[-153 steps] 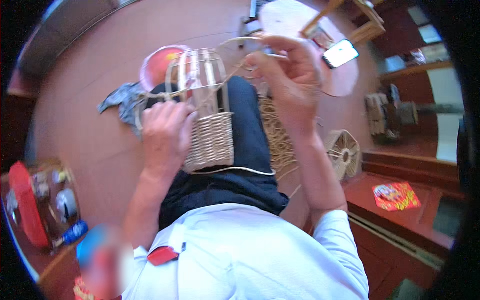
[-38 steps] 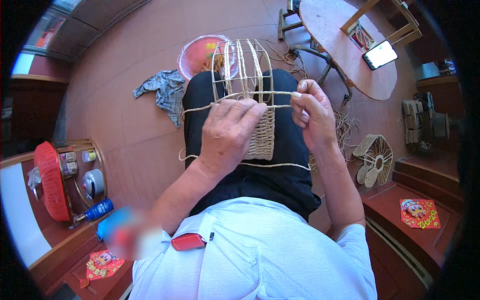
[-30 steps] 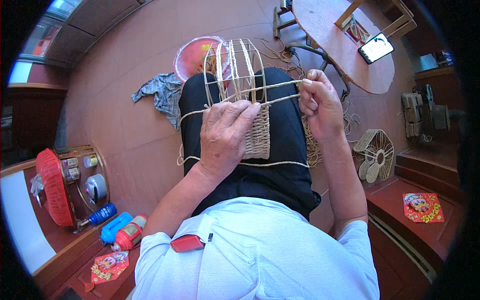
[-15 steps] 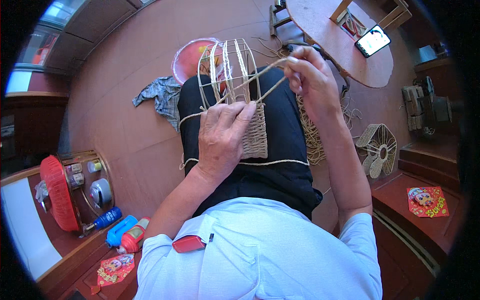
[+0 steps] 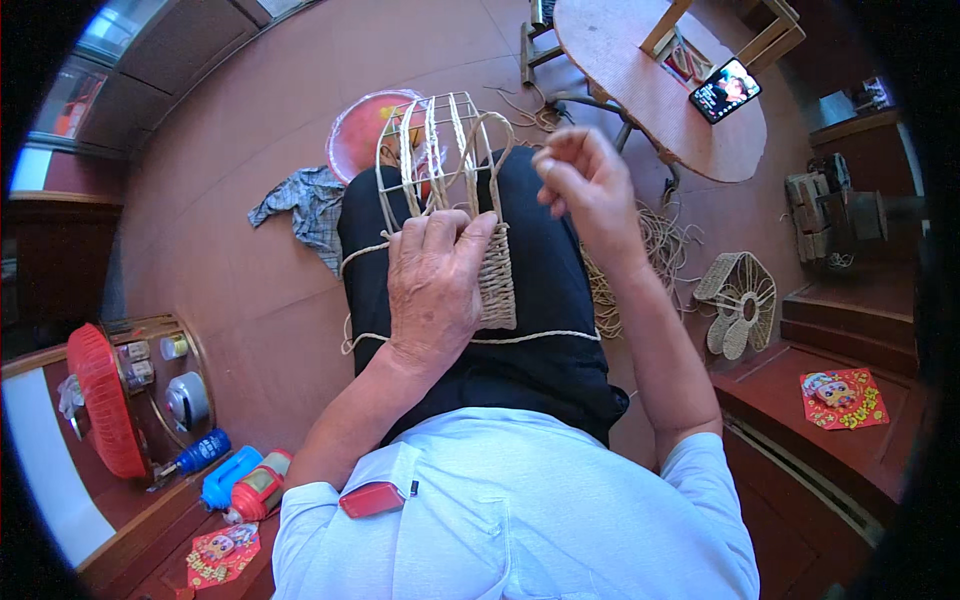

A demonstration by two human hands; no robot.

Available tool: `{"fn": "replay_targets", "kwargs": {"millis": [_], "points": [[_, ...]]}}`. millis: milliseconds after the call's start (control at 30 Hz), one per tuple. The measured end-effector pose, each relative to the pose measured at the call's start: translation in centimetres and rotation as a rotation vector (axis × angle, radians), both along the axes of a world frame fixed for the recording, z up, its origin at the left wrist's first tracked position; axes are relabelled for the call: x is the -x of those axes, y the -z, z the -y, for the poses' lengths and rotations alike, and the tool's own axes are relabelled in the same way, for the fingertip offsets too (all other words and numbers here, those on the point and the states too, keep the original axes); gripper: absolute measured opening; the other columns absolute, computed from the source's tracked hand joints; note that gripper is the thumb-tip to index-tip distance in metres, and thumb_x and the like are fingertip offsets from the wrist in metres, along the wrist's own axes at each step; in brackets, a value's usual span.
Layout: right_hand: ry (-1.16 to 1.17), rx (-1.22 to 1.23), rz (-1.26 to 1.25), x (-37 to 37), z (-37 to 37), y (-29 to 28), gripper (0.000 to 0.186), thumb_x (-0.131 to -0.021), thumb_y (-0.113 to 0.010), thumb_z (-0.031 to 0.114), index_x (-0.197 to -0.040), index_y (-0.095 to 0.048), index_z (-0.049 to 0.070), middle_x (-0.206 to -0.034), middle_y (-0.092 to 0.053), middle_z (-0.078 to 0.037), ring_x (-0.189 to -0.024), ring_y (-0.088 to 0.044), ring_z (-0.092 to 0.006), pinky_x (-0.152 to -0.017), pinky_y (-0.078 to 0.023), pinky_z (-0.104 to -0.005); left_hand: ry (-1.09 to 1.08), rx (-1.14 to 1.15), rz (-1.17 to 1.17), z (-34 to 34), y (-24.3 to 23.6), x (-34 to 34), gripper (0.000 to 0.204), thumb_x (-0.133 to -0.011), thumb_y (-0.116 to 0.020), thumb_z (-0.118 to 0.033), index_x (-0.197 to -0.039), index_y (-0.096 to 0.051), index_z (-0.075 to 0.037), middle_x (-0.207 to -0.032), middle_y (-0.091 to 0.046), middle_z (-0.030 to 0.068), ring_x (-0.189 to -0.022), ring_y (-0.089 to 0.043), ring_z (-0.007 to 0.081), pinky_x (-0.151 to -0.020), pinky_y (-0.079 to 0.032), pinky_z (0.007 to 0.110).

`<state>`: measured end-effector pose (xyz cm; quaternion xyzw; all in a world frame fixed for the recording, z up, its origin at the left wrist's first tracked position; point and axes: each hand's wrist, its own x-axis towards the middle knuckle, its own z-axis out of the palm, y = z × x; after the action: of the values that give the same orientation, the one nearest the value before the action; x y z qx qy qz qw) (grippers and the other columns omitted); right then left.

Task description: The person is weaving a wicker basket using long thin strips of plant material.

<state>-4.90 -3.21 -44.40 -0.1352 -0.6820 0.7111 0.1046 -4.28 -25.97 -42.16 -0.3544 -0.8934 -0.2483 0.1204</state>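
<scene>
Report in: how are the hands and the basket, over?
Left hand holding basket. Right hand raised, curled, apart from it. Basket partly woven, far end unwoven. Cord loop sticking up beside right hand.

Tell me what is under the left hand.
The left hand lies over a partly woven frame; woven rows show to its right, unwoven bars beyond, black trousers around. Whatever sits directly beneath the hand is covered.

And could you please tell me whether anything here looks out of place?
Mainly the checked cloth: it lies crumpled on the floor near the pink basin, as if dropped. The heap of cord beside the right leg also looks tangled, though that may be ordinary.
</scene>
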Motion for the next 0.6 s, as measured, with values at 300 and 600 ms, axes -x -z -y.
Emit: {"fn": "replay_targets", "kwargs": {"millis": [300, 600], "points": [[-0.264, 0.324, 0.175, -1.8, 1.6, 2.1, 0.03, -0.105, -0.077, 0.016, -0.129, -0.065, 0.004, -0.104, -0.078, -0.004, -0.081, -0.072, -0.0085, -0.066, -0.055, -0.0231, -0.019, 0.005, 0.111, -0.3, -1.4, 0.7, 0.035, -0.092, -0.065, 0.003, -0.122, -0.079, -0.008, -0.107, -0.067, 0.0108, -0.106, -0.063, 0.0336, -0.093, -0.047, 0.045], [-0.329, 0.28, 0.188, -1.9, 1.1, 2.3, 0.033, -0.102, -0.08, 0.011, -0.13, -0.063, 0.003, -0.102, -0.08, -0.003, -0.083, -0.073, -0.0082, -0.066, -0.055, -0.0229, -0.043, -0.013, 0.114, -0.8, -1.3, 0.8, 0.031, -0.09, -0.067, 0.003, -0.116, -0.08, -0.008, -0.102, -0.064, 0.0092, -0.102, -0.061, 0.031, -0.09, -0.045, 0.045]]}}
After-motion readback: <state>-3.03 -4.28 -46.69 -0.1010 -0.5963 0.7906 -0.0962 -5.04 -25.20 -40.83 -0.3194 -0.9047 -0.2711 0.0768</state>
